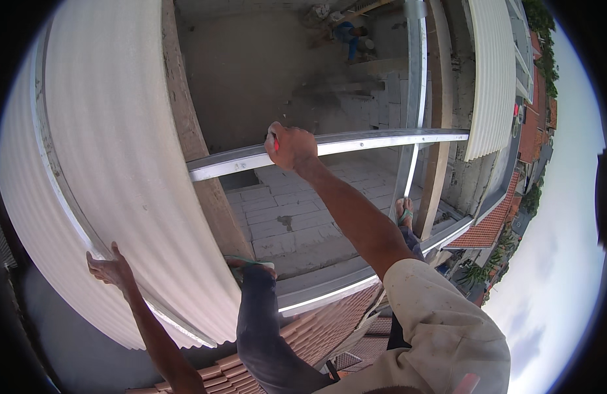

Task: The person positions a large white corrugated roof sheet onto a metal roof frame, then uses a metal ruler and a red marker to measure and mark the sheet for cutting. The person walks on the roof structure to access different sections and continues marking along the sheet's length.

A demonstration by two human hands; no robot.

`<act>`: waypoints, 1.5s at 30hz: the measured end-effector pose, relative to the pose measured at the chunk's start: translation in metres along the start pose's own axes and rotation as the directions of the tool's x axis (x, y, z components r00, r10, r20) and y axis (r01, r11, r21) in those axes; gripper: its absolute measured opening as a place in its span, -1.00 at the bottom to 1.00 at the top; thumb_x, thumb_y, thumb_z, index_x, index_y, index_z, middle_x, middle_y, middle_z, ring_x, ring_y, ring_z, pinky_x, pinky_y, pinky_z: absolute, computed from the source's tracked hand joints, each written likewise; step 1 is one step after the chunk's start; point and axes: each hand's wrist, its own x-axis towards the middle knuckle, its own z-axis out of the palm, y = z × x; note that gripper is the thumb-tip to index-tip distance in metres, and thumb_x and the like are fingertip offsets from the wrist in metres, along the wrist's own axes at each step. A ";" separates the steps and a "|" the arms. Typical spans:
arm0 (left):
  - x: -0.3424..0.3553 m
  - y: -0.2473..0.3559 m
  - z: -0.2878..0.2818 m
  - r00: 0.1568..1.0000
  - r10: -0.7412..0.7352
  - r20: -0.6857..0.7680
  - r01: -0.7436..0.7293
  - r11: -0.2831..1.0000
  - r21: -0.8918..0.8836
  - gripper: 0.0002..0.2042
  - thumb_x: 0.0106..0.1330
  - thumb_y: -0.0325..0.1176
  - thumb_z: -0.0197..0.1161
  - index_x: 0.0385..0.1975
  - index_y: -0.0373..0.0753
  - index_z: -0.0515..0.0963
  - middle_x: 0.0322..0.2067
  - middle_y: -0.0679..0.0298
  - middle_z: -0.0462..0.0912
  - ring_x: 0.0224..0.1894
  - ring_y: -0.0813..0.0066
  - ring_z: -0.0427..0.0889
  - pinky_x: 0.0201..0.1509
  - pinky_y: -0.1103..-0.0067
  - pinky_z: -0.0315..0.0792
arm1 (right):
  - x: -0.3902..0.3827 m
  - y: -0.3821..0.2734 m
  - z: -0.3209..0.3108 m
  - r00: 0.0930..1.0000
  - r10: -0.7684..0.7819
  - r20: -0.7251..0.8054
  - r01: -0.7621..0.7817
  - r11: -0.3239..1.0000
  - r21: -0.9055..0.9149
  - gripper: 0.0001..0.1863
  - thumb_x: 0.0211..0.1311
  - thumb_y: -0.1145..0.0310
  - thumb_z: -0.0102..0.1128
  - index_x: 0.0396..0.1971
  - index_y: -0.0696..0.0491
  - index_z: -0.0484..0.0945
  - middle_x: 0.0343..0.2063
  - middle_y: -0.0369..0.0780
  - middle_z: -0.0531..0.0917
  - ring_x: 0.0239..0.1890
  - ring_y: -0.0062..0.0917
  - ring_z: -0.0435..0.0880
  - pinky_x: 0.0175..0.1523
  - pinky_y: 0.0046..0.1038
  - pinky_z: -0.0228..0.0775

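Observation:
My right hand (292,147) is closed in a fist at the silver metal beam (389,138) that spans the opening. A small red thing (276,142) shows between its fingers; its kind is hidden by the grip. Whether the fingers also grip the beam, I cannot tell. Lower left, my left hand (113,268) has its thumb and fingers apart. It rests at the pale corrugated roofing sheet (106,131), beside a long thin metal strip (70,210) that runs along the sheets.
Wooden beams (185,111) border the opening, and my feet stand at either side. Far below, a person in blue (348,36) is bent over on the grey floor. Another corrugated sheet (494,72) lies at the right. Tiled roofs (330,312) are beneath me.

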 end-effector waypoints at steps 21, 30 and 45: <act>-0.255 0.332 0.012 0.650 0.693 0.313 -0.699 0.706 -0.111 -0.34 0.00 -0.38 0.48 0.13 -0.19 0.29 0.17 0.10 0.28 0.41 0.00 0.20 0.58 -0.18 -0.25 | -0.092 0.404 -0.100 0.736 -0.072 -0.673 0.204 0.972 0.120 -0.74 0.46 0.26 0.14 -0.03 0.11 0.49 -0.02 -0.04 0.62 0.12 -0.04 0.57 0.27 -0.06 0.35; -0.281 0.353 0.017 0.725 0.646 0.237 -0.672 0.739 0.043 -0.37 0.07 -0.35 0.46 0.17 -0.20 0.36 0.14 0.04 0.39 0.42 0.04 0.25 0.60 -0.10 -0.21 | -0.092 0.534 -0.169 0.908 0.017 -0.418 -0.039 0.998 -0.042 -0.57 0.46 -0.05 0.11 -0.15 0.07 0.60 -0.34 0.02 0.73 -0.23 0.07 0.72 -0.08 0.03 0.54; -0.445 0.505 0.004 0.751 0.658 0.047 -0.609 0.719 -0.336 -0.62 -0.04 -0.55 0.37 -0.18 0.02 0.63 -0.03 0.33 0.55 0.30 0.07 0.33 0.55 -0.20 -0.28 | -0.063 0.579 -0.147 0.898 -0.080 -0.433 0.072 0.997 -0.033 -0.67 0.49 0.03 0.00 -0.23 -0.01 0.57 -0.41 0.03 0.71 -0.30 0.08 0.71 -0.14 0.07 0.53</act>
